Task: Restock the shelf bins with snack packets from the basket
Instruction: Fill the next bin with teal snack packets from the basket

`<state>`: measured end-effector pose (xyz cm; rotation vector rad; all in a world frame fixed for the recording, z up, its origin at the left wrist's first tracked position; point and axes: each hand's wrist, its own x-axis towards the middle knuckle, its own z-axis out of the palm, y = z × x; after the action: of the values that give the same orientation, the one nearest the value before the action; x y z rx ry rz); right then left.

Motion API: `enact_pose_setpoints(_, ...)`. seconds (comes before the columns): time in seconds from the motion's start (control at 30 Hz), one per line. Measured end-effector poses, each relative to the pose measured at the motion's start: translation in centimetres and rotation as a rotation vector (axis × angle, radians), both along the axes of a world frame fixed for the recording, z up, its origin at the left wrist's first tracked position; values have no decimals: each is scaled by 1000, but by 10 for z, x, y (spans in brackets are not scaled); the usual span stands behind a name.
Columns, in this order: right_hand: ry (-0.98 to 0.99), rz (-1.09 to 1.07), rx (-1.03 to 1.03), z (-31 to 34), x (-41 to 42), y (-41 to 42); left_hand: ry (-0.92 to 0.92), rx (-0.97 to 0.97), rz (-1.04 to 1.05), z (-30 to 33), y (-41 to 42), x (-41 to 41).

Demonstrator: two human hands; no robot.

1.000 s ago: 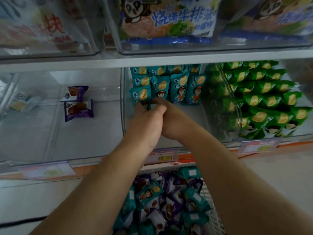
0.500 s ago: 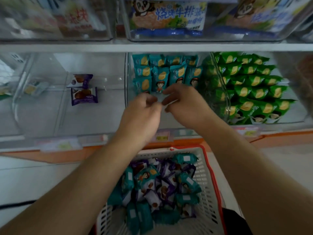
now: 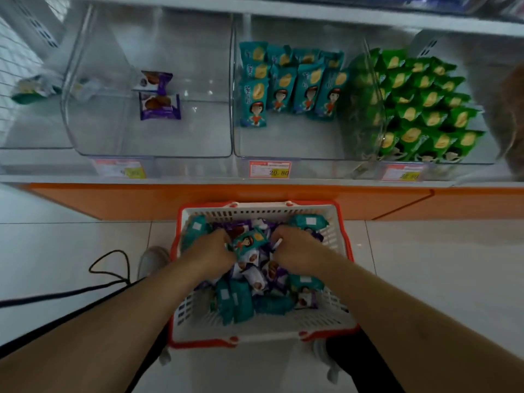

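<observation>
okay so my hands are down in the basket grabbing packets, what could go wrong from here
The basket mixes teal and purple packets, so a purple one could ride along into the teal bin. The left hand and right hand crowd one teal packet and may fumble it. The black cord by your foot could snag.

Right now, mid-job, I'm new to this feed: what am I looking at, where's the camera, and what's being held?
No machine here: a person's two bare hands, filmed from a camera on their head looking down. The left hand and right hand are down in the red and white basket on the floor, among teal and purple packets. Between them lies a teal packet that the left hand's fingers seem to grip; the right hand's grip is unclear. Above, clear shelf bins hold purple packets, teal packets and green packets.
</observation>
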<state>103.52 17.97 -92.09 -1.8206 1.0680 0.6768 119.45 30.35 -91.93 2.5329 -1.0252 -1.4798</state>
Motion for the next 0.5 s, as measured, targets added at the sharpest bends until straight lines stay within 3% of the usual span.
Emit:
enact_pose_setpoints(0.07, 40, -56, 110, -33, 10, 8, -3, 40, 38, -27, 12, 6)
enact_pose_setpoints(0.17, 28, -156, 159, -74, 28, 14, -210, 29, -30, -62, 16, 15)
enact_pose_setpoints(0.3, 4, -390, 279, -126, 65, 36, -574, 5, -374, -71, -2, 18)
enact_pose_setpoints(0.43, -32, -412, 287, -190, 78, 65, -478, 268, -267, -87, -17, 26)
enact_pose_setpoints(0.5, -32, -435, 242, -191, 81, 70, -420, 351, -246, -99, -19, 26)
